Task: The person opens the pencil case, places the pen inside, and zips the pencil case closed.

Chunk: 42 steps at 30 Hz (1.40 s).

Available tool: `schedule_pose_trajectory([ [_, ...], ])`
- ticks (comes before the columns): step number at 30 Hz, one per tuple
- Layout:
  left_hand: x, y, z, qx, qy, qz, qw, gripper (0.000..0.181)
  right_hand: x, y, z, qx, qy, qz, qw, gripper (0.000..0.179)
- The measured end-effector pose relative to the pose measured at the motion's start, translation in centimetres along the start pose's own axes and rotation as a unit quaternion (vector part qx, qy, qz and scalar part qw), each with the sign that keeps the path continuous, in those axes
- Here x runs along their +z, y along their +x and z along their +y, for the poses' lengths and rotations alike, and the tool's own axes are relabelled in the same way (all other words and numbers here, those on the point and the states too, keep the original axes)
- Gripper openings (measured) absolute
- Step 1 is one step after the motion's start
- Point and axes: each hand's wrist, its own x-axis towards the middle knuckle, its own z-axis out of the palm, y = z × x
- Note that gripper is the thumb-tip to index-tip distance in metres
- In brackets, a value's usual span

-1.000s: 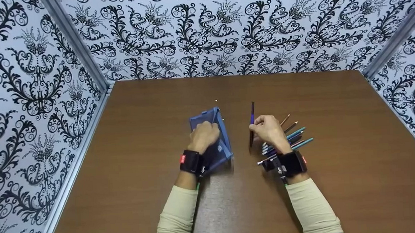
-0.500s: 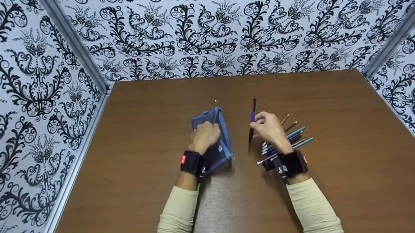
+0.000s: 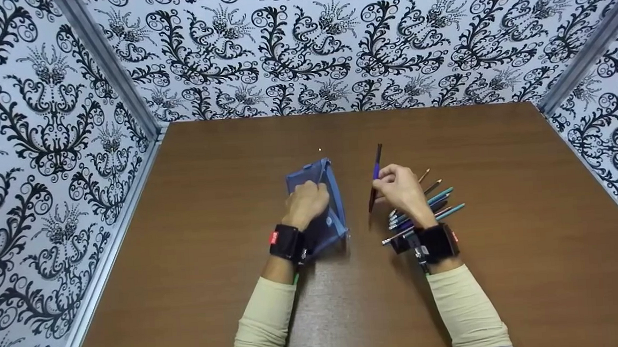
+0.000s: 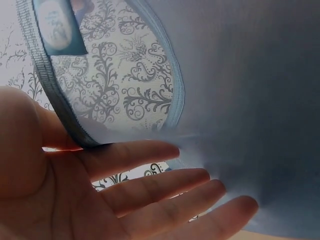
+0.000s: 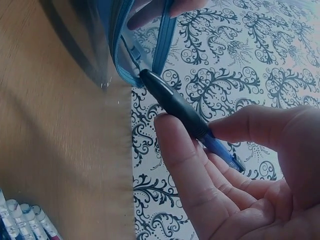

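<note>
In the head view my left hand (image 3: 306, 203) grips a blue translucent zip pouch (image 3: 321, 237), which stands tilted with its zipped side facing right. The left wrist view shows the thumb tucked behind the pouch's zip edge (image 4: 52, 92) and the other fingers stretched along the fabric (image 4: 250, 125). My right hand (image 3: 401, 192) pinches a pen (image 3: 377, 170) between thumb and fingers. Seen from the right wrist, the pen has a black grip (image 5: 175, 102) and a blue barrel, and its front end overlaps the open zip (image 5: 120, 50) in that view.
Several pencils (image 3: 453, 209) lie in a loose pile under and right of my right wrist, some teal, some wooden. A tiny bright speck (image 3: 319, 150) lies behind the pouch on the brown table (image 3: 209, 201). Patterned walls (image 3: 301, 45) border the table's back and sides.
The pen has shifted slightly away from me and leans a little more to the right at its top. The left hand and pouch stay nearly still.
</note>
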Motion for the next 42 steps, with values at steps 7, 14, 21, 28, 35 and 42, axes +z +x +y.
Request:
schedule_pose_trajectory([
  [7,0.2,-0.1,0.0,0.003,0.006,-0.004,1.0,0.045,0.2,0.0,-0.1,-0.009,0.017,-0.001,0.9998,0.023],
  [14,0.5,-0.1,0.1,0.007,-0.005,-0.008,0.9999,0.041,0.1,-0.2,-0.3,-0.01,0.024,-0.003,0.9997,0.023],
  [21,0.9,0.0,0.3,0.014,-0.005,-0.002,0.9999,0.042,0.1,-0.3,-0.6,-0.013,0.026,-0.003,0.9996,0.023],
  [28,0.9,-0.2,0.8,0.024,-0.004,0.002,0.9997,0.043,0.3,-0.4,-0.8,-0.014,0.036,-0.008,0.9992,0.024],
  [35,1.3,-0.4,1.1,0.025,0.011,0.013,0.9995,0.048,0.8,-0.6,-0.8,-0.021,0.041,-0.007,0.9989,0.022],
  [42,1.3,-0.6,1.4,0.025,0.012,0.016,0.9995,0.047,1.2,-0.8,-0.9,-0.028,0.036,-0.013,0.9989,0.025],
])
